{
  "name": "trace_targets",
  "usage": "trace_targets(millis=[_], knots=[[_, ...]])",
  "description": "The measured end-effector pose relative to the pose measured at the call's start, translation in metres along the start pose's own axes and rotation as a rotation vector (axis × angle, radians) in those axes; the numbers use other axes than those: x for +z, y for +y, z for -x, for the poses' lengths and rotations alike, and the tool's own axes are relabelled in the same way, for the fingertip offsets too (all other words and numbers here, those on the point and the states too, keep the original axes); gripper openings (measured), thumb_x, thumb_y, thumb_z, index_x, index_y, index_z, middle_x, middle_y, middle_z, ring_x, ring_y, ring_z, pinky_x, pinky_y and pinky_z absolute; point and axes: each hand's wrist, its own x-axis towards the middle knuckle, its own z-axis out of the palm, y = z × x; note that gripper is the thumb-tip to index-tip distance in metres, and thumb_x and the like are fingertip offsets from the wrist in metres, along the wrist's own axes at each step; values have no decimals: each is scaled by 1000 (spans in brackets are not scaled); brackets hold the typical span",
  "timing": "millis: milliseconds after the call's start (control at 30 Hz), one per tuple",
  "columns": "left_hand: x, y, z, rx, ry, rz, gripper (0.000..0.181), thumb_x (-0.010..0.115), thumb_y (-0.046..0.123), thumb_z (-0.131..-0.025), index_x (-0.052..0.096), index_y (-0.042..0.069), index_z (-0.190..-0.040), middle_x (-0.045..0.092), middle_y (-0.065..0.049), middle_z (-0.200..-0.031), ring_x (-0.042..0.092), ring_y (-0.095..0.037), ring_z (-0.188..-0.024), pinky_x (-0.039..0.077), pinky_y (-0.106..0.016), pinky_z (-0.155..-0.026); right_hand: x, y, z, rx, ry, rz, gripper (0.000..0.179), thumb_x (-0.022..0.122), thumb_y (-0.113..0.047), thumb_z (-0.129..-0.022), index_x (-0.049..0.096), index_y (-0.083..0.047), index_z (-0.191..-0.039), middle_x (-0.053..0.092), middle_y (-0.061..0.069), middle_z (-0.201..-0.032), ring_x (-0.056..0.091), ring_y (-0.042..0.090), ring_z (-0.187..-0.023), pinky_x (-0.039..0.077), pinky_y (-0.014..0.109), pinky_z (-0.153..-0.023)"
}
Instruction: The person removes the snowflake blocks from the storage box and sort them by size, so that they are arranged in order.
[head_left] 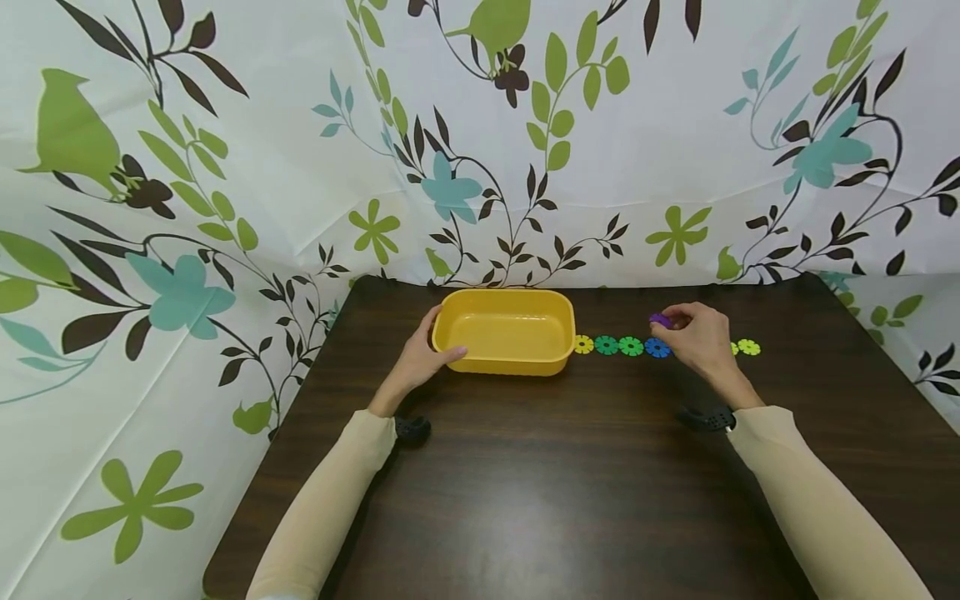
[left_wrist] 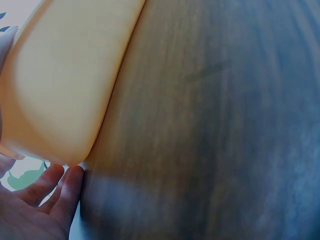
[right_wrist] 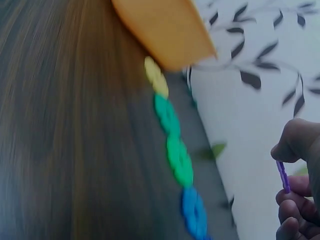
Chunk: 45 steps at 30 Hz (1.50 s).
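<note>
My left hand (head_left: 418, 358) grips the left end of a yellow plastic tub (head_left: 502, 365), thumb over its near rim and fingers along its side. The tub's inside shows no contents. My right hand (head_left: 703, 337) pinches a purple notched disc (head_left: 661, 320) between thumb and fingers, just above the table. In the right wrist view this purple disc (right_wrist: 283, 177) is seen edge-on. Below it lies a row of flat notched discs: yellow (head_left: 583, 343), two greens (head_left: 606, 344), blue (head_left: 657, 347), and yellow-green (head_left: 748, 347) at the right end. The right hand hides part of the row.
The dark wood-grain table (head_left: 510, 483) ends at a back edge just behind the tub. A white curtain (head_left: 630, 183) printed with leaves, flowers and birds hangs behind and at the sides. Dark wrist straps (head_left: 411, 430) sit at both cuffs.
</note>
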Motion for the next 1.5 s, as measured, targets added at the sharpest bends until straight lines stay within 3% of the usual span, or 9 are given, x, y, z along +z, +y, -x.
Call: trace_targets(millis=[267,400,667,800,933,1200,1400,1500], knots=[[0,-2,0,-5,0,-6,107,85,43,-94,17,25,-176,46,-19,-167,54,-39,-142,44,-59,-124,-23,42,5,44,-7,41,34,83,-21,-96,78,10,-111,77,32,-100,68,31,-81,41,9,-59],[0,-2,-1,-11,0,-6,107,85,45,-94,18,26,-176,45,-19,-167,53,-39,-143,44,-60,-124,-31,61,7,69,-3,72,34,81,-21,-98,78,10,-112,77,32,-101,67,29,-81,38,8,-60],[-1,-3,0,-14,4,-13,107,85,46,-94,18,26,-176,46,-19,-167,53,-40,-143,43,-61,-125,-48,96,8,106,23,145,34,78,-22,-99,79,9,-112,79,33,-101,61,9,-73,39,20,-68],[-1,-2,0,-9,4,-18,107,85,45,-93,19,26,-176,49,-21,-163,54,-40,-140,44,-60,-123,-56,110,8,136,13,165,36,75,-21,-101,77,12,-113,77,35,-104,66,29,-77,42,33,-72],[0,-2,0,-3,3,-19,107,84,45,-93,19,26,-175,49,-21,-162,55,-40,-140,45,-60,-122,-63,121,9,163,-13,179,38,70,-21,-103,73,15,-117,75,38,-108,67,48,-93,44,50,-81],[0,-1,-1,1,-2,-16,107,85,46,-93,18,25,-176,48,-21,-164,54,-40,-141,44,-61,-123,-73,135,15,220,-84,219,43,65,-18,-106,66,20,-125,72,41,-110,66,49,-95,45,43,-74],[0,0,-1,4,-1,-11,107,85,45,-94,18,24,-176,47,-21,-165,54,-41,-142,44,-61,-123,-74,142,17,128,-54,237,37,67,-9,-102,65,24,-119,71,42,-101,65,52,-90,46,61,-82],[0,1,-1,1,-1,-15,107,84,45,-94,18,24,-176,47,-21,-165,54,-41,-143,44,-61,-124,-74,145,16,95,-47,246,36,69,-8,-100,66,24,-116,70,42,-100,63,52,-89,45,62,-81]])
